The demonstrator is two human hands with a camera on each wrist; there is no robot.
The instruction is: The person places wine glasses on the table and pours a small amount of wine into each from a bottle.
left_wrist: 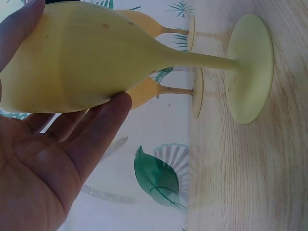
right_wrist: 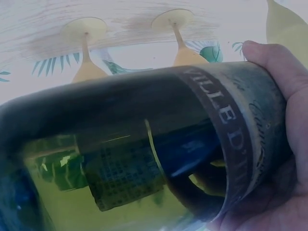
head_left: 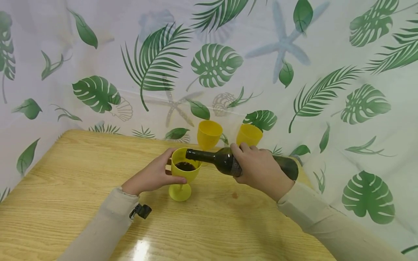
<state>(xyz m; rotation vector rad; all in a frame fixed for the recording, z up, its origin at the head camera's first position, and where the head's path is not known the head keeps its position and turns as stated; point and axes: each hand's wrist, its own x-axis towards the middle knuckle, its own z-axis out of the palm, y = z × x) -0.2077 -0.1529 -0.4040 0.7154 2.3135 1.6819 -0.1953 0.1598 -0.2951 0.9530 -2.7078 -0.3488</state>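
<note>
Spillage onto the tabletop looked likely if the right hand, wrapped round the bottle, overtipped while the left hand cupped the goblet.

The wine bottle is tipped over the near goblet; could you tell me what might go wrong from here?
The bottle mouth sits right at the near goblet rim, so dark liquid could spill onto the table. The left hand only lightly cups the bowl, so a nudge might tip it.

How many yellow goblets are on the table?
3: one goblet held by the left hand under the wine bottle, two empty goblets behind at the table's far edge.
</note>
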